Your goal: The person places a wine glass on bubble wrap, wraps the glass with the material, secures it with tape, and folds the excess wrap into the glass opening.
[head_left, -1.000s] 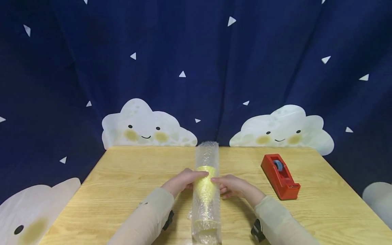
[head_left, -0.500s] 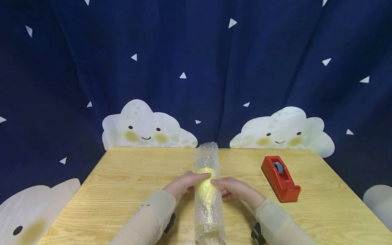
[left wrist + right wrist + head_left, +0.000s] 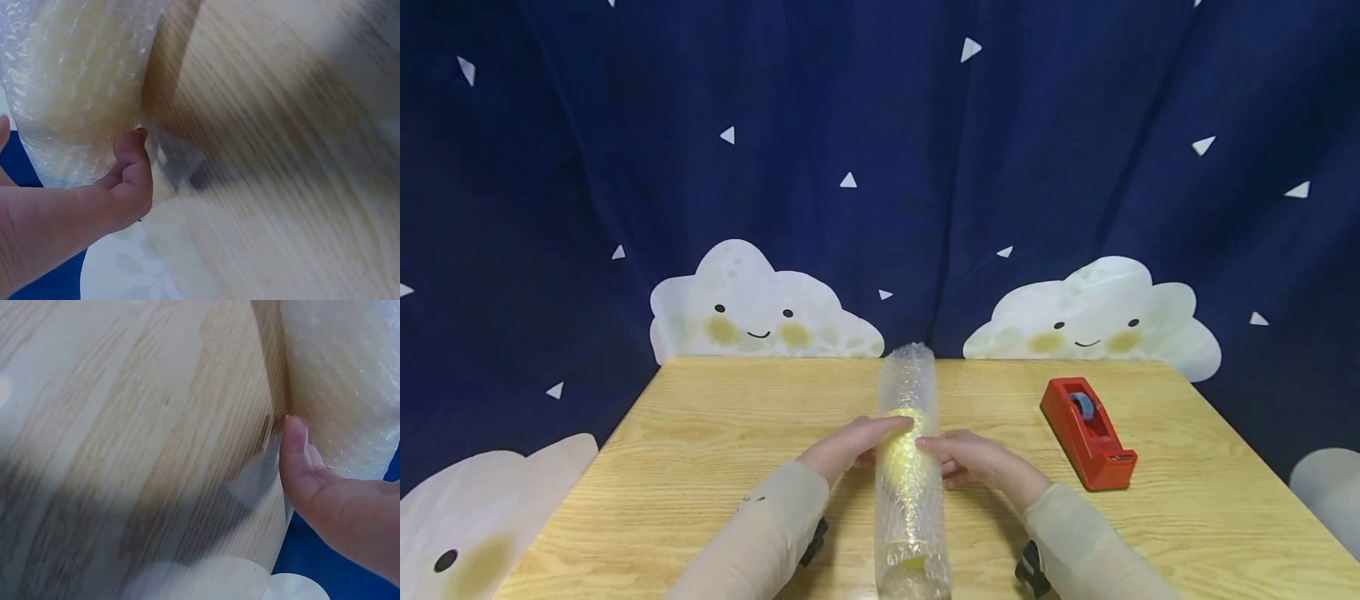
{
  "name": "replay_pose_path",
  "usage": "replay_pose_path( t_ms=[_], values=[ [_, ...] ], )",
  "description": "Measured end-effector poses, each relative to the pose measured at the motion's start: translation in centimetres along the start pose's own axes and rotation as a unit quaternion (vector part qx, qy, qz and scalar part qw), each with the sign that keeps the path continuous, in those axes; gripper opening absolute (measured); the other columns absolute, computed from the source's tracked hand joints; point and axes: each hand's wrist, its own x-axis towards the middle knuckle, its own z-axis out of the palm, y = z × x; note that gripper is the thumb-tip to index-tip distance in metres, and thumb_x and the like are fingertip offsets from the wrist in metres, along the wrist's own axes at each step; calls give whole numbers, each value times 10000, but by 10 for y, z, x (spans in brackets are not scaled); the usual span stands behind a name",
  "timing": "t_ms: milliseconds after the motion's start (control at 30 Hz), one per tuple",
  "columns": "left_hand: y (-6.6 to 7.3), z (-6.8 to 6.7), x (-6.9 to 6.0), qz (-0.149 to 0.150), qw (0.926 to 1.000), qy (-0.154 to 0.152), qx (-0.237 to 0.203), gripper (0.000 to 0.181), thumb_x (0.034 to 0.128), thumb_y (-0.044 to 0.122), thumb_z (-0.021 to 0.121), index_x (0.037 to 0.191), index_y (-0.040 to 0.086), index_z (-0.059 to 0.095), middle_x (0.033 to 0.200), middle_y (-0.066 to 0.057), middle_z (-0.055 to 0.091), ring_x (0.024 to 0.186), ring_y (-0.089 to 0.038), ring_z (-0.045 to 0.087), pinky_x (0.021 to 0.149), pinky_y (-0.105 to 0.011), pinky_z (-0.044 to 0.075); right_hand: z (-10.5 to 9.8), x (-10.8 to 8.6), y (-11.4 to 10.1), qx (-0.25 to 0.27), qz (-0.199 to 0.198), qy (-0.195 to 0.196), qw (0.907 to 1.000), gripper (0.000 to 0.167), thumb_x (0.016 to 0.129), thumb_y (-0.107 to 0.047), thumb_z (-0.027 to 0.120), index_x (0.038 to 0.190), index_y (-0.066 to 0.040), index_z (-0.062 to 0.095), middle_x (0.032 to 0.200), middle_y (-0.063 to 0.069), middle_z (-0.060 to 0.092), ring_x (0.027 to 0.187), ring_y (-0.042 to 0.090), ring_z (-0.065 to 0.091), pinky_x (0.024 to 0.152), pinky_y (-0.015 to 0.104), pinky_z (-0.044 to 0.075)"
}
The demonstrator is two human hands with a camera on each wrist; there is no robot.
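A long roll of bubble wrap (image 3: 910, 517) around something yellow lies lengthwise on the wooden table. From its left side my left hand (image 3: 855, 446) grips it, thumb across the top and fingers curled down the side. On the right side my right hand (image 3: 977, 460) grips it too, its thumb on top close to the left thumb. The left wrist view shows the fingers (image 3: 132, 169) curled against the wrap (image 3: 81, 81) near the table surface. In the right wrist view the fingers (image 3: 299, 456) bend at the lower edge of the wrap (image 3: 344, 381).
A red tape dispenser (image 3: 1088, 433) with a blue roll of tape stands on the table (image 3: 737, 400) to the right of the bubble wrap. Behind the table hangs a dark blue curtain (image 3: 880, 125) with white triangles and smiling clouds.
The near end of the wrapped roll has shifted slightly to the right since a second ago. Both hands keep nearly the same places on it.
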Motion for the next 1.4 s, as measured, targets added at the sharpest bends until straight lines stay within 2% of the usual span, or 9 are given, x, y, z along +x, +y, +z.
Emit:
replay_pose_path(
  t_ms=[100, 333, 467, 667, 867, 967, 1067, 1167, 1400],
  values=[
    [1, 0, -1, -14, 9999, 48, 127, 938, 774, 477, 684, 1368, -138, 299, 1378, -259, 402, 1016, -247, 590, 941, -406, 471, 1, 0, -1, 9, 27, 46, 10000, 527, 900, -393, 556, 1156, 66, 513, 849, 14, 694, 731, 79, 622, 631, 228, 509],
    [0, 1, 2, 101, 9998, -54, -167, 911, 793, 374, 678, 1376, -166, 232, 1407, -300, 328, 1090, -301, 563, 969, -423, 462, -3, -1, -1, 132, -50, -191, 9997, 530, 921, -377, 528, 1193, 76, 481, 863, 10, 703, 756, 78, 632, 669, 245, 518],
    [-1, 0, 4, 210, 9989, -197, -368, 805, 807, 337, 661, 1336, -155, 307, 1330, -261, 411, 1074, -291, 566, 969, -432, 463, -5, 0, 0, 204, -99, -389, 9990, 543, 933, -386, 504, 1219, 74, 463, 858, -12, 701, 773, 74, 634, 702, 259, 521],
    [-5, -3, 6, 174, 9975, -345, -593, 724, 822, 305, 651, 1320, -125, 347, 1202, -197, 501, 982, -251, 575, 908, -413, 499, -4, 1, 1, 238, 4, -375, 9990, 559, 931, -405, 505, 1229, 65, 455, 876, -4, 698, 783, 81, 635, 696, 253, 519],
    [-4, -3, 3, 126, 9993, -239, -261, 857, 805, 389, 674, 1362, -137, 292, 1248, -206, 498, 1003, -257, 588, 913, -417, 493, -3, 2, 2, 142, 10, -234, 9996, 568, 923, -402, 518, 1223, 77, 467, 897, 21, 701, 787, 88, 641, 687, 245, 521],
    [-3, -3, 0, 29, 10000, -8, 53, 901, 770, 466, 696, 1350, -124, 342, 1228, -185, 529, 960, -238, 588, 907, -415, 486, -3, 1, 2, 157, -23, -226, 9996, 565, 918, -398, 527, 1218, 78, 468, 887, 14, 698, 786, 88, 640, 687, 246, 522],
    [-3, -3, 0, 1, 9999, 100, 64, 862, 765, 459, 706, 1322, -118, 391, 1210, -172, 552, 956, -236, 589, 915, -409, 483, -5, 0, 2, 231, -76, -283, 9993, 568, 922, -386, 524, 1233, 85, 455, 898, 19, 702, 796, 92, 643, 703, 257, 528],
    [-5, -3, 4, 97, 9994, -88, -305, 741, 794, 371, 699, 1287, -114, 434, 1196, -170, 577, 978, -224, 604, 921, -391, 492, -7, -1, 3, 323, -110, -367, 9987, 582, 929, -372, 514, 1260, 96, 418, 902, 25, 702, 807, 95, 645, 729, 272, 533],
    [-11, -9, 10, 159, 9942, -509, -938, 494, 841, 242, 620, 1209, -69, 513, 1046, -136, 606, 880, -186, 582, 898, -380, 511, -7, 1, 5, 445, -126, -485, 9978, 657, 926, -380, 509, 1336, 101, 328, 906, 22, 695, 823, 98, 642, 741, 280, 530]
  ],
)
